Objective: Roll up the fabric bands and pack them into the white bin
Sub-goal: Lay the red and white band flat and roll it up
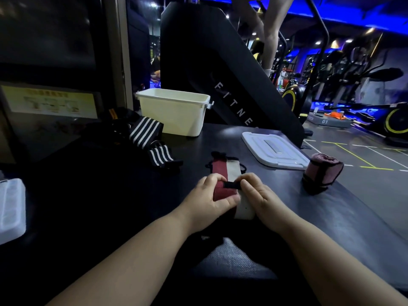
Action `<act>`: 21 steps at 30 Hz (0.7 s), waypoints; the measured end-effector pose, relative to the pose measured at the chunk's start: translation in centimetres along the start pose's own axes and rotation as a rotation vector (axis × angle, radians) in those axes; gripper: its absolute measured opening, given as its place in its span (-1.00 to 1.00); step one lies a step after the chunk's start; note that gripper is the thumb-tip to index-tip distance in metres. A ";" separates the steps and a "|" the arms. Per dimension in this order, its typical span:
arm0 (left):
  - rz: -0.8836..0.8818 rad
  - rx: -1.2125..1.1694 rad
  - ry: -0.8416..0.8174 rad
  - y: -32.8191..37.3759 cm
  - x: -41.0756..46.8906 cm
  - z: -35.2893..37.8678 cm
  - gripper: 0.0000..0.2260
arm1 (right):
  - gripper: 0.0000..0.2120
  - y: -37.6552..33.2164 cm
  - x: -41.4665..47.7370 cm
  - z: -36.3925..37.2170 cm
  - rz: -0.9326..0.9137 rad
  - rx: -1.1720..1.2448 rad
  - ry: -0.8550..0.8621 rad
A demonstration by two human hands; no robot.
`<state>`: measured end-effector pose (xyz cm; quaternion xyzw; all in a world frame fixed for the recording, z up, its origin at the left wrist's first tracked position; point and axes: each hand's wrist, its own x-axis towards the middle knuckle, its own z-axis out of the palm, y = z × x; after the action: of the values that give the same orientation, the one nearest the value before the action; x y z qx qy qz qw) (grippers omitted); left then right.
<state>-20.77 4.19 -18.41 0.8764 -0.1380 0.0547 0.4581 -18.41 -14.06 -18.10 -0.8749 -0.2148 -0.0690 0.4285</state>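
Because the roll must start tight, the left hand (209, 198) grips the near end of the red-and-cream fabric band (225, 171); the right hand (259, 195) pinches its black strap (231, 185).

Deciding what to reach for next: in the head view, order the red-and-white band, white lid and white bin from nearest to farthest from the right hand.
1. red-and-white band, pinched by the right hand itself, centre front.
2. white lid, beyond the hand, slightly to the right.
3. white bin, at the back, to the left.
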 end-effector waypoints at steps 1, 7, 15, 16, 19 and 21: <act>0.027 0.047 -0.002 0.0 -0.1 0.0 -0.46 | -0.72 0.1 0.2 0.0 0.023 -0.001 0.009; 0.130 0.061 -0.036 -0.3 -0.5 -0.4 -0.38 | -0.56 0.4 0.9 0.2 0.090 -0.013 0.030; 0.039 -0.027 -0.043 -0.3 0.0 -0.8 -0.50 | -0.65 0.1 -0.4 -0.7 0.035 0.048 -0.122; 0.029 -0.041 -0.043 -0.2 0.1 -0.9 -0.51 | -0.66 0.1 -0.5 -0.8 0.044 0.085 -0.143; 0.006 -0.113 -0.049 -0.1 0.1 -0.8 -0.57 | -0.66 0.2 -0.5 -0.9 0.067 0.197 -0.181; -0.011 -0.142 -0.045 -0.1 0.2 -0.7 -0.63 | -0.61 0.2 -0.6 -1.0 0.088 0.281 -0.180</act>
<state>-20.53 4.76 -18.09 0.8436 -0.1468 0.0227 0.5160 -18.76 -15.15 -17.83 -0.8175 -0.2214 0.0589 0.5283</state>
